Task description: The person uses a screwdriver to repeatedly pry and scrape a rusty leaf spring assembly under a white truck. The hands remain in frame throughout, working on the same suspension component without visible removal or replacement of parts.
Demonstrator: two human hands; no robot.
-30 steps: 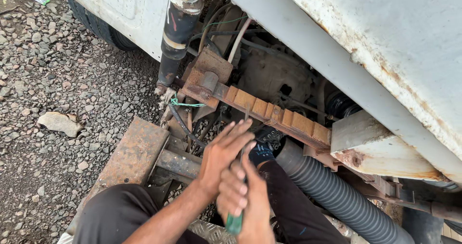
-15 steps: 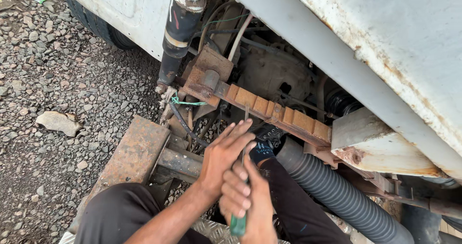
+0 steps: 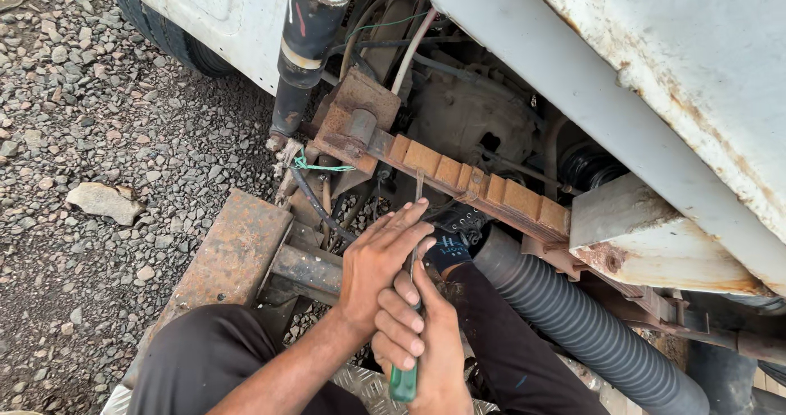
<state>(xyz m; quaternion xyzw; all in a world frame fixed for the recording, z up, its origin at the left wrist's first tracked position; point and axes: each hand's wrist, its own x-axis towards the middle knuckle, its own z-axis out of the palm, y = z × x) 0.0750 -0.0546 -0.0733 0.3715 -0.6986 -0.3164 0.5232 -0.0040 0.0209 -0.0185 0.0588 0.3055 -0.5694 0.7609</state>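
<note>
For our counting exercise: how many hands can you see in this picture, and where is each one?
2. The left hand lies flat by the rusty bracket, fingers stretched toward the engine bay. The right hand is just below it, gripping a green-handled screwdriver. No other hands show.

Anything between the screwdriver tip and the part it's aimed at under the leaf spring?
The right hand grips the green-handled screwdriver; the left hand lies over its shaft and hides the tip. No separate thing shows between the hands and the dark parts below the leaf spring. The corrugated hose lies clear to the right. The tip's contact cannot be seen.
</note>
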